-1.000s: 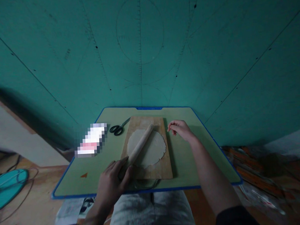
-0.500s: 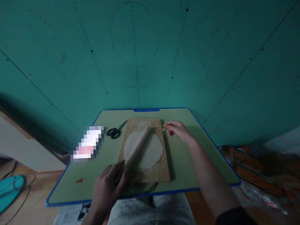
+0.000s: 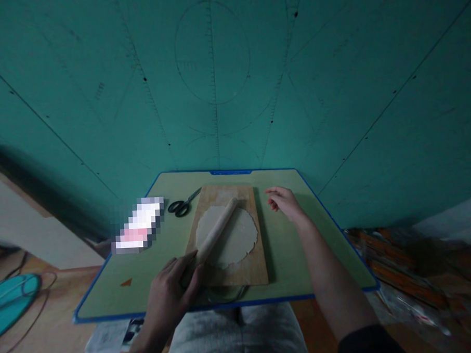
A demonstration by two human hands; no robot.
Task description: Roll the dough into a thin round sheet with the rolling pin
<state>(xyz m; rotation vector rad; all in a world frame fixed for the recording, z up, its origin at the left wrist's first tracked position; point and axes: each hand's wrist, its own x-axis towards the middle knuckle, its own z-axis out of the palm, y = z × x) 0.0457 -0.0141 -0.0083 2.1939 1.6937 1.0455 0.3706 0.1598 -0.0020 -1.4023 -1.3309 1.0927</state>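
Observation:
A thin, flat sheet of dough (image 3: 242, 236) with a ragged right edge lies on a wooden cutting board (image 3: 259, 271). Across its left part, slanting from near left to far right, rests a rolling pin (image 3: 218, 229). My left hand (image 3: 172, 280) is closed around the near end of the pin, at the board's lower left corner. To the right of the board, my right hand (image 3: 283, 199) hovers over the table, touching nothing; its fingers are loosely bent and apart, with nothing visible in them.
Black-handled scissors (image 3: 183, 205) lie left of the board, blades pointing away. A blurred-out bright screen (image 3: 140, 225) is at the table's left edge. A small brown triangle (image 3: 126, 282) sits near the front left. Behind the blue-rimmed table (image 3: 293, 257) rises a green wall (image 3: 233, 135).
My right hand has moved a little to the right, away from the board, and its fingers have curled slightly. My left hand and the rolling pin have stayed in place.

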